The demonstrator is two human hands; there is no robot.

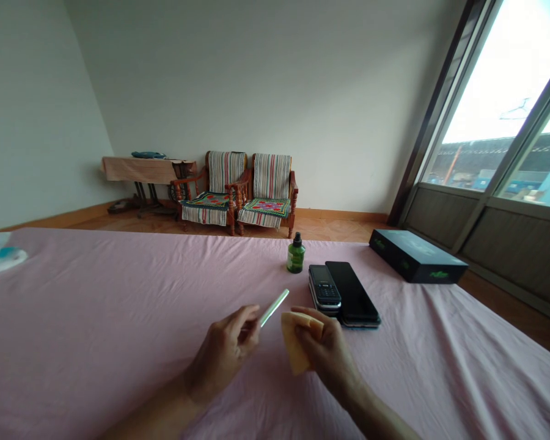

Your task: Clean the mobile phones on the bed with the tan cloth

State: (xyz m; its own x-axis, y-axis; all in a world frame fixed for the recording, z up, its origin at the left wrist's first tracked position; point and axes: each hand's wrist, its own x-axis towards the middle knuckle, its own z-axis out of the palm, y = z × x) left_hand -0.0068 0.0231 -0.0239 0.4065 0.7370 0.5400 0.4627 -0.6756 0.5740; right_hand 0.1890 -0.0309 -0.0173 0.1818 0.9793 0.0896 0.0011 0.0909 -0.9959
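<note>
My left hand (231, 342) is closed on a thin, flat, silvery slab (274, 307), turned nearly edge-on and tilted up to the right. Its kind cannot be made out. A folded yellow cloth (294, 348) is pinched between the thumb and fingers of my right hand (325, 345). Just beyond the right hand lie a keypad mobile phone (325, 287) and a larger black smartphone (352, 293), side by side, each seemingly on top of another device. Behind the slab stands a small green spray bottle (296, 255) with a black top.
A pink sheet (119, 318) with folds covers the surface under my hands. At its far right sits a black box (417, 256); a white and blue packet (2, 260) lies at the left edge. Two wooden armchairs (266, 208) and a cloth-covered table (142, 170) stand by the wall.
</note>
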